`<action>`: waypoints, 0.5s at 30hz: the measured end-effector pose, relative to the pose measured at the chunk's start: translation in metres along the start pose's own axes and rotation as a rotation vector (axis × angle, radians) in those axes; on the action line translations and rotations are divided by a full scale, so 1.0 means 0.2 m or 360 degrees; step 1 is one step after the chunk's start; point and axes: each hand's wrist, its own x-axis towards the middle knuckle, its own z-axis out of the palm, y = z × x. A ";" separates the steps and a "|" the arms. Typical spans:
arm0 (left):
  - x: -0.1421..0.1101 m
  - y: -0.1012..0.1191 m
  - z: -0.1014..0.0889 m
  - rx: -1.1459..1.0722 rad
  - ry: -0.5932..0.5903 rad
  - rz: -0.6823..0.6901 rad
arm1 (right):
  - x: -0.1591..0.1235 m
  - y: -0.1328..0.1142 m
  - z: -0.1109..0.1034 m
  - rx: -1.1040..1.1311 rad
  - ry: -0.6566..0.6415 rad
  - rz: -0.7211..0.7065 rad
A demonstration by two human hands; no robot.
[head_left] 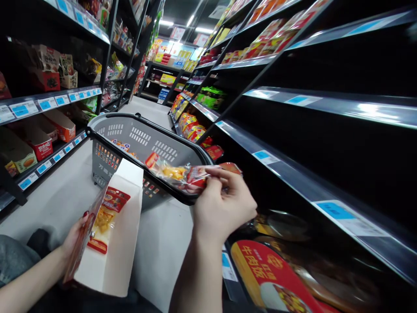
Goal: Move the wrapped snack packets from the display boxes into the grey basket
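My left hand (75,237) grips an open carton (122,243), white inside, tilted toward me at the lower left. Inside the carton lies a snack packet (103,221) with red ends and a clear window over yellowish food. My right hand (224,200) pinches a similar snack packet (198,176) by its end, above the near right rim of a grey shopping basket (140,134). Another packet (166,169), red and clear with yellow food, is beside it at the rim; whether it is held too, I cannot tell. More small packets (122,145) lie in the basket.
Shelves (293,100) with blue price tags run close along the right. A red boxed meal (263,274) sits on the low right shelf. On the left, a shelf (48,104) carries snack cartons (63,124). The pale aisle floor (156,106) stretches ahead to a cross shelf.
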 end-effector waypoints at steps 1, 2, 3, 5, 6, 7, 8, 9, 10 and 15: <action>0.00 0.00 0.01 0.0007 0.0007 -0.0003 | 0.02 0.03 0.00 -0.0142 0.0004 0.0009; 0.00 0.00 0.01 0.0008 0.0011 0.0003 | 0.04 0.05 0.01 -0.0273 -0.0007 0.0017; -0.01 0.00 0.02 0.0006 0.0012 0.0010 | 0.05 0.07 0.02 -0.0385 -0.0046 0.0036; -0.01 0.01 0.03 0.0000 0.0008 0.0014 | 0.05 0.09 0.04 -0.0539 -0.0192 0.0106; -0.01 0.01 0.03 -0.0003 0.0009 0.0010 | 0.05 0.09 0.05 -0.0588 -0.0267 0.0133; -0.01 0.01 0.03 -0.0007 0.0013 0.0002 | 0.04 0.09 0.06 -0.0618 -0.0315 0.0147; -0.01 0.01 0.02 -0.0009 0.0021 -0.0004 | 0.03 0.09 0.07 -0.0642 -0.0335 0.0144; -0.01 0.01 0.02 -0.0002 0.0031 -0.0004 | 0.03 0.09 0.08 -0.0669 -0.0340 0.0123; -0.01 0.01 0.01 0.0010 0.0039 -0.0002 | 0.02 0.09 0.09 -0.0710 -0.0341 0.0095; -0.01 0.01 0.00 0.0047 -0.0033 0.0013 | 0.01 0.10 0.13 -0.1108 -0.0598 0.0089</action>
